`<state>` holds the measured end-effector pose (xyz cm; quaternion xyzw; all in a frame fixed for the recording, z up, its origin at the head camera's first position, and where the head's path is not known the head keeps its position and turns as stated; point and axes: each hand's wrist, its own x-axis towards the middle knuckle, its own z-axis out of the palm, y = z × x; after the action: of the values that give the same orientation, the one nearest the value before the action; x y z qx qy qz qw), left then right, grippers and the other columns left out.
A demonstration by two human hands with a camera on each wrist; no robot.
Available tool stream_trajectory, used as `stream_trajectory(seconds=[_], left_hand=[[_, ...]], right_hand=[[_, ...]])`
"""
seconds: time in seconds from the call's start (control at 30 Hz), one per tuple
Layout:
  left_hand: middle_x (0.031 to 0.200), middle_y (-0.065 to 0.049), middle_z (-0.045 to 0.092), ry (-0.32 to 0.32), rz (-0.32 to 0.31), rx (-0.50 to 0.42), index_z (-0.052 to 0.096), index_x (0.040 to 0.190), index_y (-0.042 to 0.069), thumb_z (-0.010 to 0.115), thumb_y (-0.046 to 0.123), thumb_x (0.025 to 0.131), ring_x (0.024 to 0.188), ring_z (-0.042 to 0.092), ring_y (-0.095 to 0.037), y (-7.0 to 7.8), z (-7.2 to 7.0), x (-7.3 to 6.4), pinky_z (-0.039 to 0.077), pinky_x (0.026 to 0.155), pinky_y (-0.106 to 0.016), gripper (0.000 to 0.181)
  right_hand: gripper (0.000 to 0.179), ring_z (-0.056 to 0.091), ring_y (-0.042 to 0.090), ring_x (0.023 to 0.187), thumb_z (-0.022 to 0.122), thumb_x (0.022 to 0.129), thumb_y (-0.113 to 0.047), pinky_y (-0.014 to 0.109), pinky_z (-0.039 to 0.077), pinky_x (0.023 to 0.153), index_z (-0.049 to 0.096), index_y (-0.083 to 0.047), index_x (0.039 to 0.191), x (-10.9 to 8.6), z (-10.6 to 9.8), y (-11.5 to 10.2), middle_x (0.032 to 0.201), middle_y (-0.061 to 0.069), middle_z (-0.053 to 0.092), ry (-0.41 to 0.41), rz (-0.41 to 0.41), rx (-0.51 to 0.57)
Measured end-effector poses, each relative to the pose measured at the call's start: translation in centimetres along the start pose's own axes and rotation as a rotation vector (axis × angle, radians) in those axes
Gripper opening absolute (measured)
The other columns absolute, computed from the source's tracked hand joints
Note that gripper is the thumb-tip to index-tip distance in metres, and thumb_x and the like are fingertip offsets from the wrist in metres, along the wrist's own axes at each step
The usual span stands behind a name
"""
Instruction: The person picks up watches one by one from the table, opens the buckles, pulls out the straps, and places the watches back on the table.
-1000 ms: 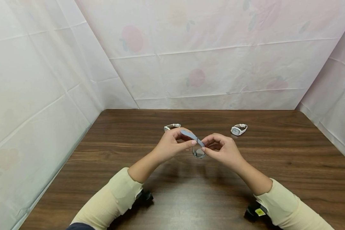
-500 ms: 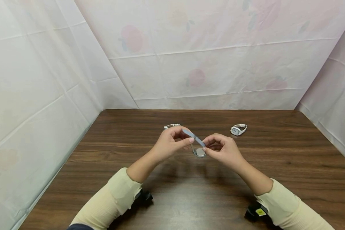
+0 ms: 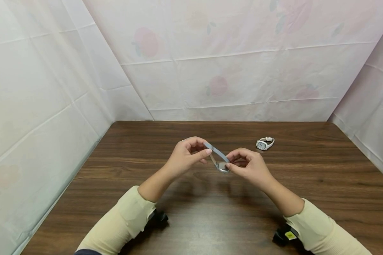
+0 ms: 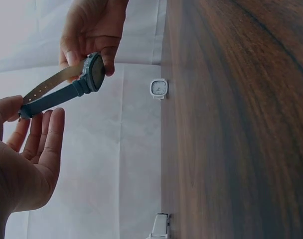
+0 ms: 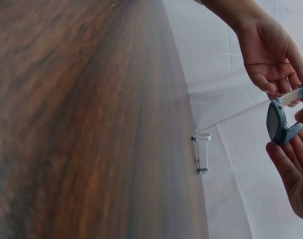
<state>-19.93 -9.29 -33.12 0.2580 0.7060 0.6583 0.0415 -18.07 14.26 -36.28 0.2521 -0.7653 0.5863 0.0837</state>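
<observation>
A wristwatch with a grey-blue strap (image 3: 219,153) is held up above the table between both hands. My left hand (image 3: 184,155) pinches the buckled end of the strap loop between thumb and finger. Close to the watch case (image 4: 96,72), my right hand (image 3: 251,167) grips the strap with thumb and fingertips. The case hangs at the lower side of the loop in the head view. In the right wrist view the round case (image 5: 274,122) shows edge-on, and the right fingers (image 5: 286,162) lie beside it.
On the brown wooden table (image 3: 217,212), a white watch (image 3: 265,143) lies at the back right. A second white watch (image 5: 202,149) stands near the table's far edge, mostly hidden behind the left hand in the head view. White curtains (image 3: 185,71) hang behind and at the sides.
My left hand has shifted slightly up and left with the strap end, drawing the loop along. The right hand stays nearly still. The left white watch has become covered by my left hand.
</observation>
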Motion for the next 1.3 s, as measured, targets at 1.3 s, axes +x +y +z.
stream_trajectory(seconds=[1.3], left_hand=[[0.094,-0.009,0.065,0.08,-0.1,-0.05,0.061,0.104,-0.009,0.066,0.003,0.092,0.08,0.066,-0.015,-0.41,-0.94,-0.21,0.056,0.076,-0.055,0.017]], right_hand=[[0.017,0.065,0.014,0.079,0.07,0.084,0.007,0.024,0.057,0.07,0.063,0.011,0.099,-0.14,-0.8,-0.37,0.088,0.009,0.067,0.075,0.112,0.154]])
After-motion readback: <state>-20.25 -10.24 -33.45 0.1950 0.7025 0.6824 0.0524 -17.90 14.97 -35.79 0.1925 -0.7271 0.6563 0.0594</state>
